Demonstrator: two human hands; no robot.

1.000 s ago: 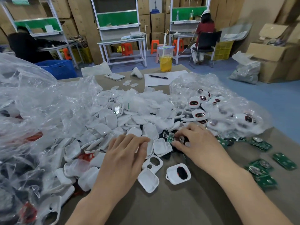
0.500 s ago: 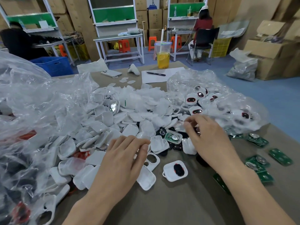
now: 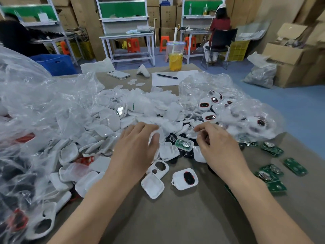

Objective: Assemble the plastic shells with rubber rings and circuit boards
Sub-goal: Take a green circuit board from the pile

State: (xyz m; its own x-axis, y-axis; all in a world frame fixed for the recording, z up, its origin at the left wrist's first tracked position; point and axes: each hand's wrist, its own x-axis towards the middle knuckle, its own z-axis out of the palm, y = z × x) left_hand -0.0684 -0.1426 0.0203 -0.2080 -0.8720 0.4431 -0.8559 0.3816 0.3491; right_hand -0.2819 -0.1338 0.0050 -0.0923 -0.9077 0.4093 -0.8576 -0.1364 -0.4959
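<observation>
Shifted up into the shell pile (image 3: 109,124) at frame centre, the left hand (image 3: 139,150) is curled round a white shell (image 3: 161,136); grip of the right hand (image 3: 218,147) cannot be told. Shells are judged light, stiff, slick: rim edges are best pinched.

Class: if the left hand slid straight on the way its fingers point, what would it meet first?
Probably the heap of white shells just beyond the fingertips of the left hand; depth is unclear, but nothing else shows between.
</observation>
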